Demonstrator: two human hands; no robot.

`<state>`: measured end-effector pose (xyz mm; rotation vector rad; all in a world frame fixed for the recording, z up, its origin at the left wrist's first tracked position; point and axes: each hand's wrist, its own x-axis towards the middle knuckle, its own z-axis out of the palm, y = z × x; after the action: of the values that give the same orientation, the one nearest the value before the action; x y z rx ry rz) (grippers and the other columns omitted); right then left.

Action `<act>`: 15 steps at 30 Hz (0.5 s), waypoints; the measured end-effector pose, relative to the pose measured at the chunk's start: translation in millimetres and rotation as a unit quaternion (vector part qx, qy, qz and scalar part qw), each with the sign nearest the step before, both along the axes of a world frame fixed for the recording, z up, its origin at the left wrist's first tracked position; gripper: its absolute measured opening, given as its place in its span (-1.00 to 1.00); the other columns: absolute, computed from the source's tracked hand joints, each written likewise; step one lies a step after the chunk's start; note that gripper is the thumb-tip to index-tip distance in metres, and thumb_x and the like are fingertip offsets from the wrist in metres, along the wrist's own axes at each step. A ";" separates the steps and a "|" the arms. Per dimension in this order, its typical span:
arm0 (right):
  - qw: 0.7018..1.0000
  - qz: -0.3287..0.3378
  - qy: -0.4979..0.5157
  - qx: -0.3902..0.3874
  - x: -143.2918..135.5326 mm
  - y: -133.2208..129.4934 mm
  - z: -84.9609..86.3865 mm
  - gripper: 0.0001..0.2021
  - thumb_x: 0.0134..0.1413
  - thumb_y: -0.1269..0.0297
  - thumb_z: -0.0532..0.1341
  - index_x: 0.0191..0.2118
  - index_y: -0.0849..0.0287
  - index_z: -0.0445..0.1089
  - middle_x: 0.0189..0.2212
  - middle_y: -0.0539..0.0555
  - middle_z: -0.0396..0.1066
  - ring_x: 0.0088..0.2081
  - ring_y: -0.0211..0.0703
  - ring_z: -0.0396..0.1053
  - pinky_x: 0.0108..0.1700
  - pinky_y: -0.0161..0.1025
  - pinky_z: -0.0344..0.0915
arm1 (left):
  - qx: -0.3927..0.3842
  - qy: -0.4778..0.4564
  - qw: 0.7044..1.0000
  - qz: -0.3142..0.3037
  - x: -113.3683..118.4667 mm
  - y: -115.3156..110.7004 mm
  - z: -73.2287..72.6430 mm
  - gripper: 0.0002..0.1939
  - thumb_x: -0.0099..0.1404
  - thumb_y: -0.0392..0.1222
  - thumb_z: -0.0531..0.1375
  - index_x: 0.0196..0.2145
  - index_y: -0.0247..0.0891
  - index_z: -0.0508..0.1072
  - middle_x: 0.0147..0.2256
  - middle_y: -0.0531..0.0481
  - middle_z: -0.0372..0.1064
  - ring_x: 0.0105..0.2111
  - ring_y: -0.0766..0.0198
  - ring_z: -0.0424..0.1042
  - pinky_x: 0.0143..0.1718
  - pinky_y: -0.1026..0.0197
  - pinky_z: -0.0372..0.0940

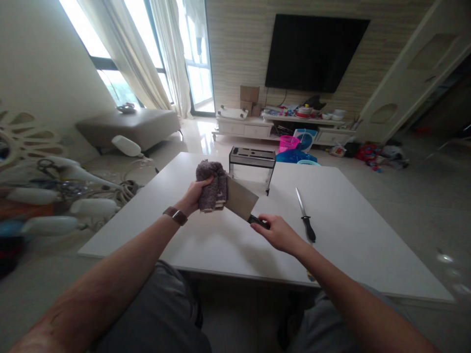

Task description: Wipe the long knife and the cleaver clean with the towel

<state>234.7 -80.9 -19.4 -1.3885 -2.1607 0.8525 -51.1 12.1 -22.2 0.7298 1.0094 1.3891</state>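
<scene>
My right hand (274,230) is closed round the black handle of a cleaver (241,197), held above the white table (228,255) with its broad blade pointing up and left. A folded grey-brown towel (212,186) is gripped in my left hand (195,195), its thumb lying across the front. The towel covers the far end of the blade, so that end is hidden. Behind the blade stands a knife block (252,156) with a dark slotted top and clear sides. To the right, a sharpening steel (306,215) with a black handle lies on the table.
Lamp parts with white shades (91,207) and coiled cables crowd the floor at left. Past the table's far edge are a pink basket (289,143) and blue items. A low white cabinet (253,128) lines the wall under a television (316,51).
</scene>
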 end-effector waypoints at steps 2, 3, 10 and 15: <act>1.000 0.008 -0.007 -0.003 9.7 3.8 3.8 -0.63 0.23 -0.04 0.18 -0.35 0.17 0.50 -0.53 -0.01 0.39 -0.48 -0.23 0.25 -0.42 -0.28 0.07 | -0.003 0.053 0.997 -0.051 -4.7 -4.5 1.2 -0.54 -0.02 -0.20 0.50 -0.15 -0.42 0.60 -0.21 -0.31 0.61 -0.24 -0.06 0.62 -0.08 -0.04 0.53; 1.000 0.014 -0.012 -0.003 14.7 5.7 5.8 -0.64 0.22 -0.03 0.19 -0.35 0.17 0.50 -0.53 -0.01 0.39 -0.49 -0.23 0.25 -0.42 -0.28 0.07 | -0.001 0.076 0.994 -0.073 -6.2 -6.9 1.8 -0.50 -0.06 -0.20 0.52 -0.14 -0.41 0.60 -0.20 -0.30 0.61 -0.24 -0.07 0.62 -0.08 -0.03 0.52; 0.999 0.022 -0.040 -0.001 23.7 6.0 8.5 -0.65 0.23 -0.03 0.19 -0.37 0.15 0.46 -0.57 -0.05 0.34 -0.54 -0.25 0.21 -0.47 -0.29 0.02 | 0.026 0.133 0.987 -0.080 -3.5 -13.0 0.8 -0.41 -0.14 -0.12 0.55 -0.13 -0.39 0.60 -0.18 -0.31 0.61 -0.22 -0.10 0.61 -0.08 -0.05 0.50; 0.999 0.012 -0.040 0.008 18.2 4.9 7.3 -0.66 0.25 -0.01 0.17 -0.37 0.14 0.46 -0.57 -0.05 0.33 -0.53 -0.25 0.21 -0.46 -0.28 0.00 | 0.030 0.136 0.990 -0.012 2.6 -8.1 -0.4 -0.50 -0.14 -0.15 0.54 -0.21 -0.39 0.61 -0.23 -0.24 0.62 -0.22 -0.07 0.60 -0.10 -0.02 0.50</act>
<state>252.9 -76.1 -12.1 -1.4128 -2.2441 0.7993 -48.5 3.9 -22.5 0.9932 1.1702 1.3272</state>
